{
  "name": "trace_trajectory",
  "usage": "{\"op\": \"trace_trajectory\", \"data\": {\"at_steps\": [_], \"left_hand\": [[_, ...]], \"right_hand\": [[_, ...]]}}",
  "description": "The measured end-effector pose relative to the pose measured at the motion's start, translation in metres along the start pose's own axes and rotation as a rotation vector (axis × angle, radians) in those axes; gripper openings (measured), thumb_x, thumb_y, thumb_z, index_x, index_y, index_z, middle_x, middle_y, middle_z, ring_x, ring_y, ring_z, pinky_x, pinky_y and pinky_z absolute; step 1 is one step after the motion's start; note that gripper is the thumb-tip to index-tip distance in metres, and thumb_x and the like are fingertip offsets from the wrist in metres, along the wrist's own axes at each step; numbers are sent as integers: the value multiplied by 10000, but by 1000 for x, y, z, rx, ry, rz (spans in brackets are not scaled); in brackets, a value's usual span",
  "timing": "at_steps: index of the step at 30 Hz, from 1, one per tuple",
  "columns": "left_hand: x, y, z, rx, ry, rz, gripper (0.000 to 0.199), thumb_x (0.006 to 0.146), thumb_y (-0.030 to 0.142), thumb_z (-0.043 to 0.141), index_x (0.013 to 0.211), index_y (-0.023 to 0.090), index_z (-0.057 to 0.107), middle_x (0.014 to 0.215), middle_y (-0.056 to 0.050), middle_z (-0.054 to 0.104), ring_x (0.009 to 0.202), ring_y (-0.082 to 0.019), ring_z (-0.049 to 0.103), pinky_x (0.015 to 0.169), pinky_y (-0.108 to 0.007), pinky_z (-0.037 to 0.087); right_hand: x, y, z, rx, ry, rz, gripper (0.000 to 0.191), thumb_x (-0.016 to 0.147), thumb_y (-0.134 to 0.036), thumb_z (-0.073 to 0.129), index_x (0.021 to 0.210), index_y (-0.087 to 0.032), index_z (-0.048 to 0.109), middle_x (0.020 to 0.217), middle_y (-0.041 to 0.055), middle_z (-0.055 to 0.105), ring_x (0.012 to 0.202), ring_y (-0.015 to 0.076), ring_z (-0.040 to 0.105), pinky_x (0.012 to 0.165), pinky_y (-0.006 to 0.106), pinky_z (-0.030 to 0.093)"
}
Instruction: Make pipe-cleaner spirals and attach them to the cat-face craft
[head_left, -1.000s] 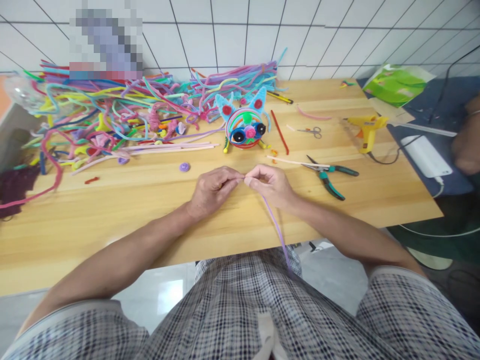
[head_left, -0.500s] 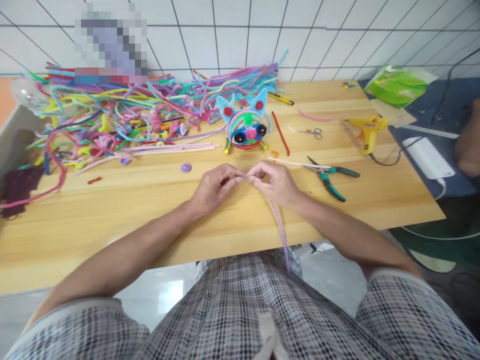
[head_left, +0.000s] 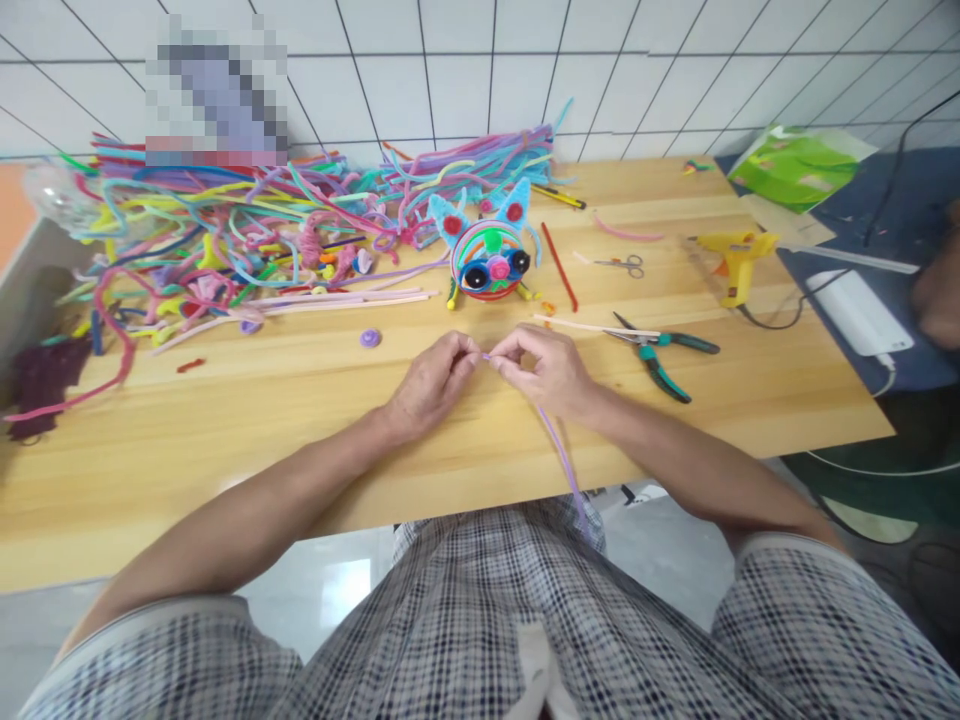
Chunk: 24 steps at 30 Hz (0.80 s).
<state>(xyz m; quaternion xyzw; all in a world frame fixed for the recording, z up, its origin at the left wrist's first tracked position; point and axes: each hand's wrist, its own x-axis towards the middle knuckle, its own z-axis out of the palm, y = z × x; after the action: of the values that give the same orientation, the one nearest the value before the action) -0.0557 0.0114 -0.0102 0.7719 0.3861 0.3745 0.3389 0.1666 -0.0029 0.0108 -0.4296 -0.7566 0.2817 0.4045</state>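
Near the table's front middle, my left hand (head_left: 433, 385) and my right hand (head_left: 546, 370) pinch a purple pipe cleaner (head_left: 559, 445). A short bit of it shows between the fingertips, and its long end hangs from under my right hand over the table edge. Just beyond my hands stands a colourful animal figure (head_left: 491, 258) with blue ears and dark round eyes. A small purple coil (head_left: 370, 338) lies to the left of my left hand.
Pliers (head_left: 660, 365) with teal handles lie right of my right hand, with small scissors (head_left: 626, 265) and a yellow glue gun (head_left: 736, 265) behind. Many pipe cleaners (head_left: 247, 210) are heaped at the back left. A person's arm (head_left: 937, 290) shows at the right edge.
My left hand has shifted slightly left, and its fingers are curled more tightly. The gap between the two hands' fingertips is a little wider.
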Motion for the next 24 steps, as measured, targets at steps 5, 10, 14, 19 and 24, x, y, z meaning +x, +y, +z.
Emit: {"op": "trace_trajectory", "data": {"at_steps": [5,10,14,19,24], "left_hand": [[-2,18,14,-325,117,-120,388,1071,607,605,980,230,583,796,17,563,694,-144,488,672,-284,459],[-1,29,20,-619,139,-227,496,1014,709,640,933,227,556,662,71,456,557,-113,400,546,-257,384],[8,29,-3,-574,86,-154,447,1032,654,640,1000,209,632,712,48,541,569,-108,450,551,-252,397],[22,44,-36,-202,47,-5,207,993,404,727,975,200,699,766,30,615,588,-100,463,575,-251,379],[39,69,-63,49,26,97,150,1007,331,679,929,208,716,741,22,653,618,-123,501,607,-262,385]], "right_hand": [[-1,-14,11,192,84,175,192,926,-387,731,818,-231,698,778,5,726,749,174,639,753,325,518],[9,-19,10,278,48,271,318,873,-505,778,791,-217,669,728,-8,683,706,161,608,706,307,486],[24,-28,-8,222,-62,248,239,889,-425,746,811,-211,676,762,-1,703,725,158,617,715,295,480],[39,-48,-30,1,-151,20,127,947,-295,670,843,-220,668,806,6,724,766,165,657,752,298,471],[58,-60,-37,-236,-136,-193,100,947,-176,628,867,-235,617,836,17,713,802,180,644,781,309,447]]}}
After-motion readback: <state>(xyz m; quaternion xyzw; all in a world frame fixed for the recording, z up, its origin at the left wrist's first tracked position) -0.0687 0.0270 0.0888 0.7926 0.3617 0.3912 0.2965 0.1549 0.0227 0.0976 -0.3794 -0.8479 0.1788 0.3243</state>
